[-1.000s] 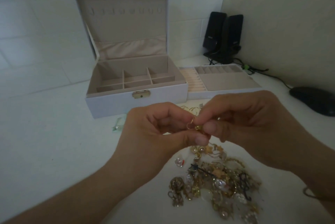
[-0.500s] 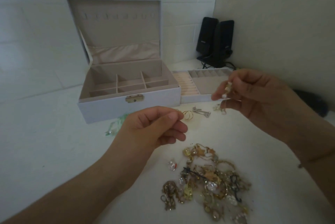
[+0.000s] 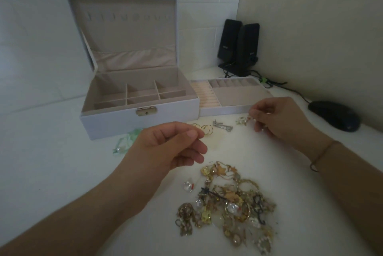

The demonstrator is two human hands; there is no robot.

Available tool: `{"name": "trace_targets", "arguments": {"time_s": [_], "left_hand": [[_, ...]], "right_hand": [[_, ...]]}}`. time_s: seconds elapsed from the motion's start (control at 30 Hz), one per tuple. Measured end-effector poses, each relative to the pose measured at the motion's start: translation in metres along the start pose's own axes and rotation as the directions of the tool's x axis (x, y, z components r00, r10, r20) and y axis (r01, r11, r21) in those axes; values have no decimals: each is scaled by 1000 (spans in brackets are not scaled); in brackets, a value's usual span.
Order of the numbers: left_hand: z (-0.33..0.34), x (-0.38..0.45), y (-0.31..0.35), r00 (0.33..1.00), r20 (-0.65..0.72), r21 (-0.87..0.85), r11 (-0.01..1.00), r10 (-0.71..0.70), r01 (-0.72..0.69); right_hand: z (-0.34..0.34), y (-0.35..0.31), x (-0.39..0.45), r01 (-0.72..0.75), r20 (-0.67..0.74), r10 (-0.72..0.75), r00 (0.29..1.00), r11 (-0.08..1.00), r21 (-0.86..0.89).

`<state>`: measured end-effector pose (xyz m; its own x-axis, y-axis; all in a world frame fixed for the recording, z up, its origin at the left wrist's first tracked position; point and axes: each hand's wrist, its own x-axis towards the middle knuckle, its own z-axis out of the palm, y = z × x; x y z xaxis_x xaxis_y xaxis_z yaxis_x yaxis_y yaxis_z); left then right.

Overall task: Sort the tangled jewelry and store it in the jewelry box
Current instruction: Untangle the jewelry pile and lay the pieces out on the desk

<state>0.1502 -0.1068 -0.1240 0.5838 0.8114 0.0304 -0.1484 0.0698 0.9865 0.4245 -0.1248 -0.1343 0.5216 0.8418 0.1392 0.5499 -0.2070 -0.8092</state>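
Note:
The white jewelry box (image 3: 116, 120) stands open with its lid up and its beige compartments bare. Its removable tray (image 3: 230, 108) lies just to the right. A tangled pile of gold jewelry (image 3: 228, 202) lies on the white table in front of me. My right hand (image 3: 281, 120) pinches a small pale earring (image 3: 249, 117) just above a little cluster of pieces (image 3: 241, 121) by the tray. My left hand (image 3: 172, 146) hovers mid-table with curled fingers and thumb against forefinger; nothing shows between them.
Gold hoops (image 3: 205, 129) and silver hair clips (image 3: 222, 126) lie in front of the box. A green piece (image 3: 126, 142) sits left of my hand, and a clear crystal (image 3: 187, 185) lies beside the pile. Black speakers (image 3: 238, 46), cables and a mouse (image 3: 333, 115) fill the right corner.
My hands were together on a small gold piece; they parted. The right hand carried a small earring right, then lowered it toward the cluster by the tray. The left hand stayed mid-table.

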Motion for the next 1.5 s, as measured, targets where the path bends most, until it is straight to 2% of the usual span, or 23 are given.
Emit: {"name": "trace_targets", "arguments": {"time_s": [0.17,0.27,0.37,0.47,0.57,0.7,0.77,0.83,0.93,1.03,1.1,1.13,1.23,1.3,1.43,1.47,1.5], "left_hand": [[-3,3,-1,1000,-13,92,996,12,-11],[-3,4,-2,996,-20,304,950,87,-77],[-7,7,-5,985,69,605,779,158,-167],[-16,8,-4,972,184,765,600,143,-233],[-29,8,4,944,322,794,525,64,-307],[-41,7,13,851,519,763,497,-87,-414],[-40,6,10,824,562,743,484,-75,-462],[-37,7,6,815,577,727,494,-60,-478],[-35,9,2,809,586,715,499,-48,-489],[-36,11,1,819,573,712,518,-36,-475],[-37,12,1,823,566,725,508,-54,-465],[-38,12,1,824,562,733,504,-70,-457],[-40,14,2,827,553,740,516,-103,-431],[-39,14,1,826,555,739,515,-99,-435],[-41,15,0,822,566,732,494,-56,-470],[-42,15,0,829,558,729,497,-35,-470],[-42,15,-1,835,551,728,491,-5,-478]], "right_hand": [[5,-2,1,102,-11,-104,995,988,-112],[9,-4,2,143,-1,-145,989,979,-143],[11,-4,2,156,4,-158,988,973,-167],[10,-5,0,167,-3,-170,986,972,-165],[3,-15,-6,207,23,-208,978,944,-257],[-11,-36,-25,299,142,-263,954,844,-445],[-13,-38,-32,346,166,-306,937,760,-550],[-11,-39,-37,395,181,-361,915,708,-585],[-9,-48,-46,539,338,-422,841,709,-454],[-3,-57,-62,664,604,-459,652,730,-162],[3,-56,-64,724,699,-467,542,682,-106],[4,-54,-63,739,718,-463,519,666,-105],[-1,-48,-58,719,748,-449,489,693,-54],[-7,-48,-57,687,792,-422,441,727,5],[-19,-51,-60,552,932,-257,255,830,79],[-21,-51,-60,550,941,-233,245,833,63],[-22,-51,-60,566,937,-227,267,824,39]]}}
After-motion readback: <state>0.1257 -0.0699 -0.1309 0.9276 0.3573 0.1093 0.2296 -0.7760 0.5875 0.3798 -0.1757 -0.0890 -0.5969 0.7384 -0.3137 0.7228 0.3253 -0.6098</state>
